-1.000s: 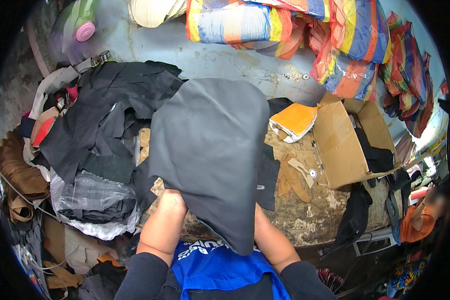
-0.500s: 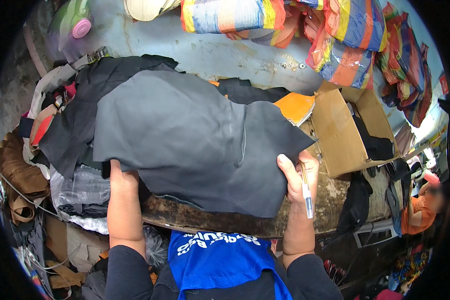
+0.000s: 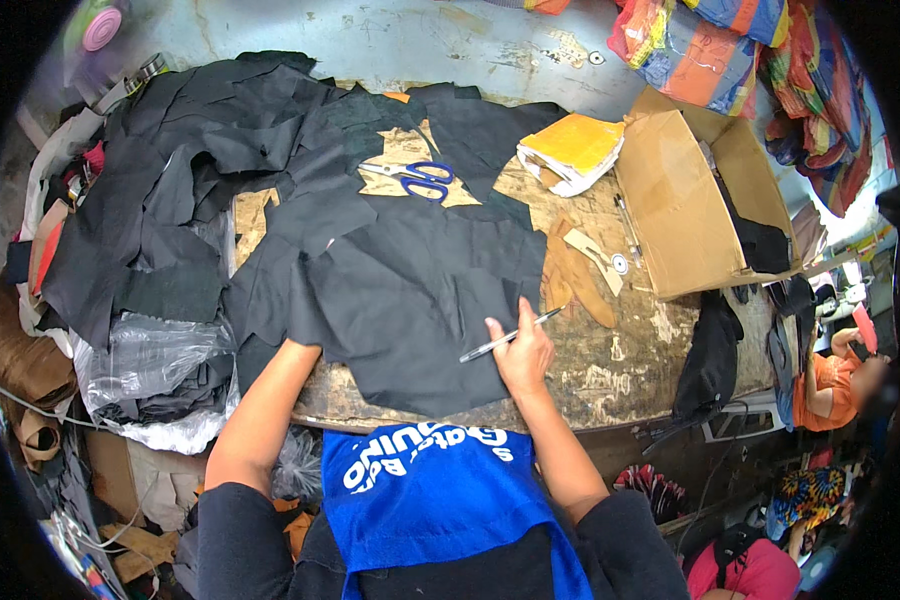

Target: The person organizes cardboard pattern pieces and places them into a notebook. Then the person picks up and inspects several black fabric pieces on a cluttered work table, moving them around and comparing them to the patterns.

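A black leather piece (image 3: 410, 290) lies spread on the worn wooden table in front of me, its near edge by the table's front. My left hand (image 3: 302, 356) reaches under its left edge, where the leather curls up; the fingers are hidden. At the right edge, my right hand (image 3: 526, 352) closes around a clear pen (image 3: 485, 348), which lies slantwise across the fingers, with the thumb and a finger against the leather. Beyond the piece, blue-handled scissors (image 3: 425, 182) rest on a bare patch of wood among other black leather pieces (image 3: 220, 110).
An open cardboard box (image 3: 680, 200) stands at the right, beside a yellow-covered stack of paper (image 3: 575, 145). Tan offcuts (image 3: 575, 270) lie near it. A plastic-wrapped bundle (image 3: 160, 370) sits at the left. Woven striped bags (image 3: 690, 50) are at the back. Another person in orange (image 3: 830, 390) is far right.
The leather piece, held up before, has come down onto the table, uncovering the scissors and the tan offcuts. My right hand has moved left and still holds the pen.
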Motion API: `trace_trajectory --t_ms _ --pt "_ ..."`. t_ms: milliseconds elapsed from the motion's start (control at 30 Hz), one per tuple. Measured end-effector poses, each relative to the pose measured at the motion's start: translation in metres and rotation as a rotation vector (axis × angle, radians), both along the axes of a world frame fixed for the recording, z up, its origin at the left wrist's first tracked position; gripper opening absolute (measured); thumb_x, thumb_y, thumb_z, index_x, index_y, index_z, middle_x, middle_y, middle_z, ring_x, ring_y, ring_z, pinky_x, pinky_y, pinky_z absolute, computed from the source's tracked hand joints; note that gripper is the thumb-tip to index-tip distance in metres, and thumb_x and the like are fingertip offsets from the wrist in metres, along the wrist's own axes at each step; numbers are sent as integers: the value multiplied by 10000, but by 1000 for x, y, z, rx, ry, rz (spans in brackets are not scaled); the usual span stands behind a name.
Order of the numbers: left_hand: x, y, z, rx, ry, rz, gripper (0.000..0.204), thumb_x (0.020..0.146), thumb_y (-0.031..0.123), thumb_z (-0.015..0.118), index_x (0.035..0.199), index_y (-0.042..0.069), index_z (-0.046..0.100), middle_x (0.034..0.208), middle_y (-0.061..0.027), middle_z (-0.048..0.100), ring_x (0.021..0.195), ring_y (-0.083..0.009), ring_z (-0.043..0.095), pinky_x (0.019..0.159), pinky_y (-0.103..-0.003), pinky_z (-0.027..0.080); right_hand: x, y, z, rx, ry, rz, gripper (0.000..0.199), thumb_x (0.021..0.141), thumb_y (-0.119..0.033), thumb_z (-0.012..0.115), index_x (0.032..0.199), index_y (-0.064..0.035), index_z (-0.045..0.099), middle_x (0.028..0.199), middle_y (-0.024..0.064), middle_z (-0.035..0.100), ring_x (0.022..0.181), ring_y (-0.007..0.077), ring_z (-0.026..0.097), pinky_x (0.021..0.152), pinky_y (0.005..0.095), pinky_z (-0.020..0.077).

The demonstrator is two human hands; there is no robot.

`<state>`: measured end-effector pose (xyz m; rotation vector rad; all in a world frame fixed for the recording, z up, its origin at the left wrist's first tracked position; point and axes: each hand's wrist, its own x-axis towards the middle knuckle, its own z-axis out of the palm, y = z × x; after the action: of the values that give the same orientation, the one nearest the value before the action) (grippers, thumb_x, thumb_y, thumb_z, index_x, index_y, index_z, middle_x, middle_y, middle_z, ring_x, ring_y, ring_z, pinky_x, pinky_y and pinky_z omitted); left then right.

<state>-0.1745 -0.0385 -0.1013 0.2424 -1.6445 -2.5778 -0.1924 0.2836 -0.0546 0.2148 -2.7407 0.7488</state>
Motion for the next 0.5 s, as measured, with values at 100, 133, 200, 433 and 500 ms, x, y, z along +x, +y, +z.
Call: trace_trajectory --t_ms 100,133,200,433,500 --pt "-47 -3 10 -215 234 -56 499 953 335 359 1370 63 339 1430 -111 316 1302 -252 311 1112 -361 190 -32 1 3 -1 94 -73 555 760 -352 684 1155 9 540 892 256 619 768 417 609 674 456 481" --pt "-61 -6 15 -898 200 -27 526 933 357 377 1365 59 349 1429 -131 314 1305 -290 297 1112 -391 173 -41 3 4 42 103 -118 544 776 -358 666 1170 -9 531 872 251 618 748 425 606 664 466 479" --pt "-86 -12 27 -2355 147 10 581 892 400 414 1355 52 368 1426 -170 309 1312 -364 270 1113 -451 141 -50 13 9 75 36 -210 543 745 -345 697 1125 20 567 814 258 627 742 410 615 670 452 477" --pt "1 29 55 -1827 302 -343 678 791 470 550 1279 9 451 1357 -230 386 1281 -392 305 1102 -460 144 -20 42 16 23 2 -224 529 717 -275 734 1113 34 569 856 262 632 806 403 621 718 431 482" --pt "39 40 73 -1525 133 -536 678 780 484 588 1237 -6 490 1301 -214 457 1247 -348 369 1089 -413 190 -11 44 13 2 -6 -226 521 721 -276 730 1110 32 571 857 261 633 807 400 622 718 428 483"
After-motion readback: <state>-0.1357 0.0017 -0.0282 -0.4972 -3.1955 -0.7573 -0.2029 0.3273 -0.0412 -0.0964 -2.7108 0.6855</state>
